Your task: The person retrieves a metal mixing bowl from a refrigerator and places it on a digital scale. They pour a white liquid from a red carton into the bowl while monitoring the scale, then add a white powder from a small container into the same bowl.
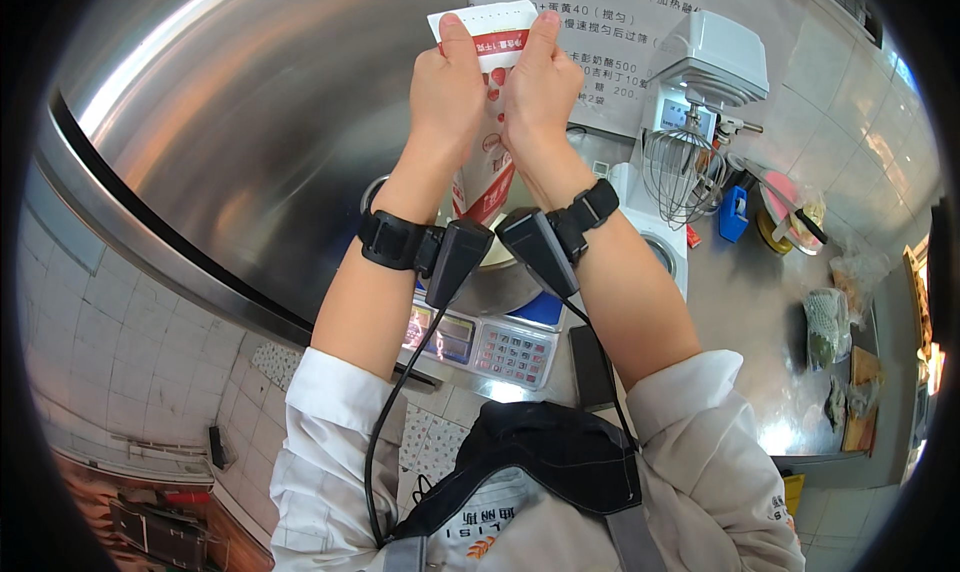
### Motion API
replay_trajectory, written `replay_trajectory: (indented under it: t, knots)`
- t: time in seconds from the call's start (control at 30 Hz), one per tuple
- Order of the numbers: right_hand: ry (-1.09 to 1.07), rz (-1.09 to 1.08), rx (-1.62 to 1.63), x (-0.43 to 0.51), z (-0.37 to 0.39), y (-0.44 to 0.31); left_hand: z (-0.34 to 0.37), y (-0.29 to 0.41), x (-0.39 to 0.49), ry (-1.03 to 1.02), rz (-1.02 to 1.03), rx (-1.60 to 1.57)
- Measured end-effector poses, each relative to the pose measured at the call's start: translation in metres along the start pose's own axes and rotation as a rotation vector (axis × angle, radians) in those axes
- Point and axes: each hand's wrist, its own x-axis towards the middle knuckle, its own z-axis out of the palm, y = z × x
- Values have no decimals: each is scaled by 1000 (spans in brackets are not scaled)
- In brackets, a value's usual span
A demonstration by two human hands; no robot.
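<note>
Both hands grip the raised end of a red and white carton (493, 107), one on each side. My left hand (450, 96) has its thumb along the left edge, my right hand (546, 84) its thumb along the right edge. The carton slants down between my forearms over a metal bowl (487, 291) with pale content, partly hidden by my wrists and the devices strapped to them. Its lower end is partly hidden too, so I cannot tell whether anything flows out. Beneath the bowl is a digital kitchen scale (514, 351) with a keypad.
A white stand mixer (712, 54) with a wire whisk (682, 174) stands at the right. Beyond it are a blue tape dispenser (733, 213), a knife (811, 227) and bagged food (827, 328). A large steel surface (247, 137) rises at the left. A dark flat object (590, 369) lies beside the scale.
</note>
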Motion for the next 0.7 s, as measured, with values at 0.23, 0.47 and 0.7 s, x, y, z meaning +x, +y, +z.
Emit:
replay_trajectory:
  t: [0.23, 0.47, 0.7]
  knots:
    - [110, -51, -57, 16, 5, -12, -1, -30, -28, 12, 139, 150]
    - [-39, -29, 18, -4, -8, 18, -9, -15, -14, -81, 186, 254]
    - [83, 138, 71, 1, -5, 6, -7, -16, -8, -136, 145, 135]
